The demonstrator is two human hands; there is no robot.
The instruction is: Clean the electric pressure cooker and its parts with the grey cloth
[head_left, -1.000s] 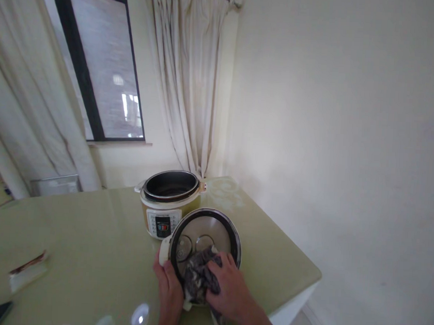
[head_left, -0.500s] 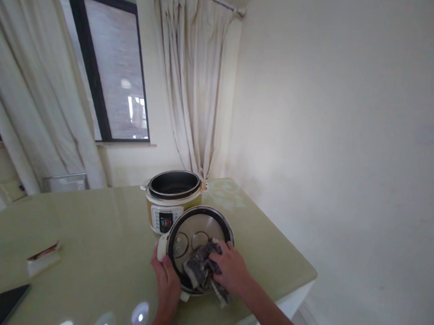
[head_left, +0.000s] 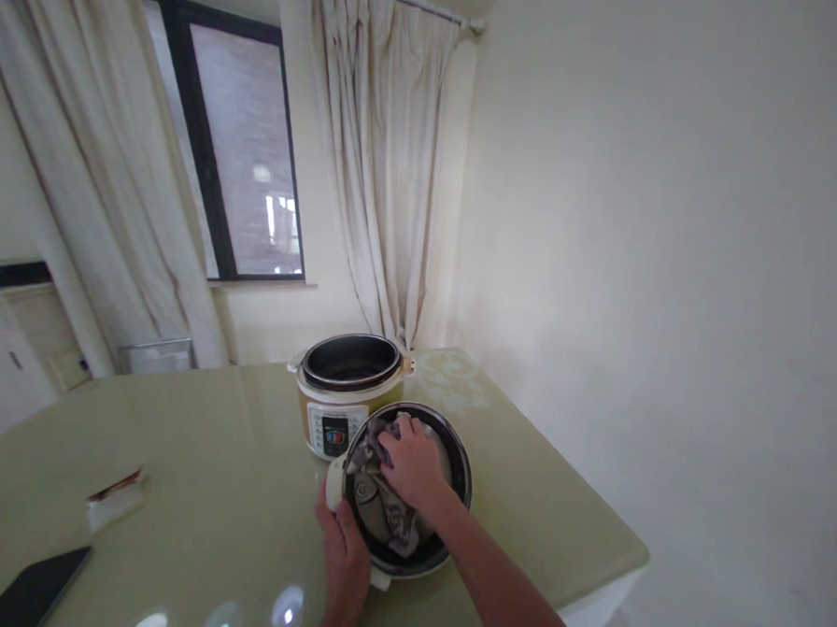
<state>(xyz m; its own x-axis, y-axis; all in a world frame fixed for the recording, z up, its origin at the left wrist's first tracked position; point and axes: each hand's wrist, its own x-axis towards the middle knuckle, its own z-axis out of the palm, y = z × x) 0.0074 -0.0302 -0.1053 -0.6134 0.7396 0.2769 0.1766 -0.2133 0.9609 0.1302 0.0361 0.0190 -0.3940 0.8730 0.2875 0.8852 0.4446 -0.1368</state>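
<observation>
The round pot lid [head_left: 461, 465] is tilted with its inner side toward me, showing a dark rim and a metal middle. My left hand [head_left: 347, 551] grips it by the pale handle on its left edge. Bunched under my right hand [head_left: 411, 458] is a grey patterned cloth [head_left: 397, 518], pressed on the upper part of the lid's inside; its loose end hangs down across the metal. Just behind the lid stands an electric pressure cooker [head_left: 315, 411], uncovered, with a dark inner pot and a control panel on its front.
The pale green table [head_left: 206, 471] runs up to the wall on the right. At the left lie a dark flat device [head_left: 32, 588] and a small white packet [head_left: 115, 502]. Curtains [head_left: 391, 162] and a window [head_left: 249, 146] are beyond.
My right hand has moved the cloth from the lid's lower right up to its upper left. My left hand keeps its hold on the handle. The view has shifted slightly left.
</observation>
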